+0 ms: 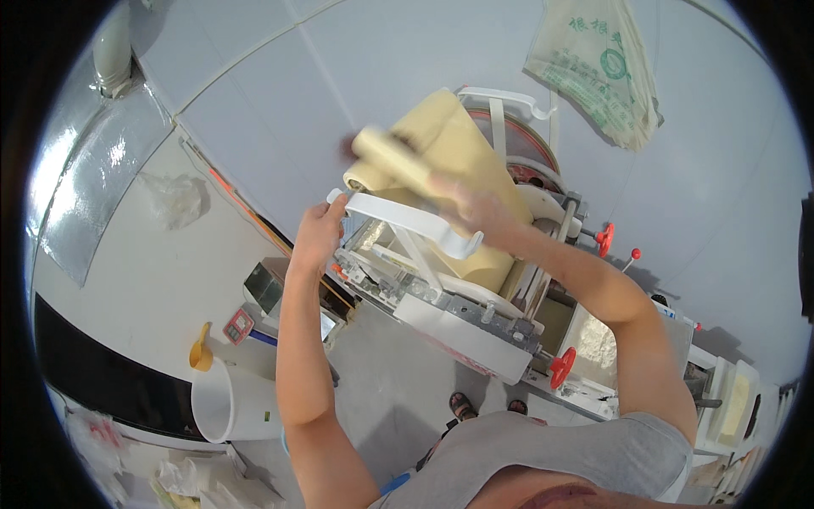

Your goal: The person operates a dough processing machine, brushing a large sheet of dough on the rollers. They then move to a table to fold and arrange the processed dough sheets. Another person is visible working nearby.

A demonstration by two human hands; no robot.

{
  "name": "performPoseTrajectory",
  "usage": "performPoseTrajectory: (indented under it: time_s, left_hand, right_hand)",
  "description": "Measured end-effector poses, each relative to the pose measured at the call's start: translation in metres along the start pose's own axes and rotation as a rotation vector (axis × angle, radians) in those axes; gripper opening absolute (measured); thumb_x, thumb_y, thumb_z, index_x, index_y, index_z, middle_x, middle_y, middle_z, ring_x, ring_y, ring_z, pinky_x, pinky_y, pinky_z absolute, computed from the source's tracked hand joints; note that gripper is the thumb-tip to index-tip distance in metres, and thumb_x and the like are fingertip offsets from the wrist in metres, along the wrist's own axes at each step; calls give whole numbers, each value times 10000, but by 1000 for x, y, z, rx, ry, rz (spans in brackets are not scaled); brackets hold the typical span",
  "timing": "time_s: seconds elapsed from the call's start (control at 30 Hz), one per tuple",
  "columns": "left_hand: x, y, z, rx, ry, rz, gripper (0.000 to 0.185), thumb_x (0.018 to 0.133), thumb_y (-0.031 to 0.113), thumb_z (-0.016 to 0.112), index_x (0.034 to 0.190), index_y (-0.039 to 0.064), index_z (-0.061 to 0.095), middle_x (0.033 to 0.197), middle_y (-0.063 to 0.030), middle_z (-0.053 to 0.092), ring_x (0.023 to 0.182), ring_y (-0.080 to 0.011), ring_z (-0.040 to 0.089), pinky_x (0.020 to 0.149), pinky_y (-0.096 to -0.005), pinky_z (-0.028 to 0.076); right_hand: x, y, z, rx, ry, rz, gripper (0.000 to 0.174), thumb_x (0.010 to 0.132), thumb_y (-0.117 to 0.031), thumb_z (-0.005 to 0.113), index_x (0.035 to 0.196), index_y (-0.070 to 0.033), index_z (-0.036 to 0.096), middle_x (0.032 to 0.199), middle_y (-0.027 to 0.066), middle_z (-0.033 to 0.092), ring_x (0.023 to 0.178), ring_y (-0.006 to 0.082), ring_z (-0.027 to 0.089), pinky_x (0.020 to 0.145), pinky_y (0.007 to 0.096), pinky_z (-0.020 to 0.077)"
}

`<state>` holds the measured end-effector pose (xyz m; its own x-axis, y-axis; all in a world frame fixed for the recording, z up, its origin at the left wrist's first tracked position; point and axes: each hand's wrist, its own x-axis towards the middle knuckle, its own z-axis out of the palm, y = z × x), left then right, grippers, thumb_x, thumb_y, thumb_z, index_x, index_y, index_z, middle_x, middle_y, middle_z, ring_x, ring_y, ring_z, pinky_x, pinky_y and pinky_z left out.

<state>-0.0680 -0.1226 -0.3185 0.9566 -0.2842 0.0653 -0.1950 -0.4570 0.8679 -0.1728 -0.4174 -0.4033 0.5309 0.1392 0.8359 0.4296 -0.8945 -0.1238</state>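
Observation:
In front of me stands a dough sheeting machine [470,337] with a wide pale-yellow dough sheet [474,149] draped over its upper part. My left hand [320,232] grips the far left end of a white hooked bracket arm [407,216] on the near side. A thick pale roll [388,156], apparently dough, lies slanted above the sheet and is blurred by motion. My right hand [474,207], also blurred, is closed around the roll's near end. A dark blurred patch shows at its far end; what it is cannot be made out.
Red handwheels [562,368] project from the machine's side. A second white bracket [505,95] stands at the back, before a large wheel [528,137]. At left are a white bucket [213,401], a yellow scoop [201,353] and a digital scale [239,326]. A printed sack [598,70] hangs behind.

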Motion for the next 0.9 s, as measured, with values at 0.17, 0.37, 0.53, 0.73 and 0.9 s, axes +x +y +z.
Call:
performPoseTrajectory:
  time_s: [0.17, 0.37, 0.53, 0.73, 0.9]
  left_hand:
    - [-1, 13, 9, 0, -16, 12, 439, 1081, 477, 580, 917, 73, 633, 664, 55, 444, 544, -72, 382, 482, -273, 297]
    - [-3, -7, -11, 19, 3, -44, 468, 1074, 469, 595, 892, 40, 636, 675, 27, 477, 561, -86, 400, 502, -290, 312]
    - [-3, 13, 7, -27, -19, -4, 483, 1069, 465, 604, 883, 21, 637, 674, 16, 495, 556, -86, 410, 502, -299, 315]
    - [-3, 4, -4, 21, -16, -40, 430, 1083, 473, 583, 916, 82, 642, 671, 56, 445, 539, -74, 381, 469, -263, 294]
    - [-3, 5, 4, -26, -13, -15, 477, 1073, 455, 600, 933, 3, 659, 672, 23, 491, 567, -83, 403, 517, -290, 313]
  right_hand:
    - [-4, 99, 13, -91, 14, 208, 471, 962, -183, 644, 1427, -107, 634, 1316, 181, 700, 1056, 346, 734, 895, 465, 603]
    - [1, -2, 3, 510, -220, 450, 435, 1041, -216, 590, 1447, -59, 604, 1432, 188, 643, 1052, 366, 735, 862, 461, 604]
    - [-20, 70, -5, -137, -304, 306, 540, 981, -139, 659, 1513, -88, 577, 1523, 112, 603, 1209, 301, 691, 944, 454, 586]
    - [-12, 27, 0, 233, -160, 458, 577, 980, -122, 643, 1549, -116, 550, 1437, 162, 648, 1225, 320, 680, 1013, 453, 558]
    - [-31, 31, 29, 147, -26, 172, 570, 996, -139, 626, 1559, -119, 539, 1462, 167, 643, 1321, 341, 637, 1091, 413, 527]
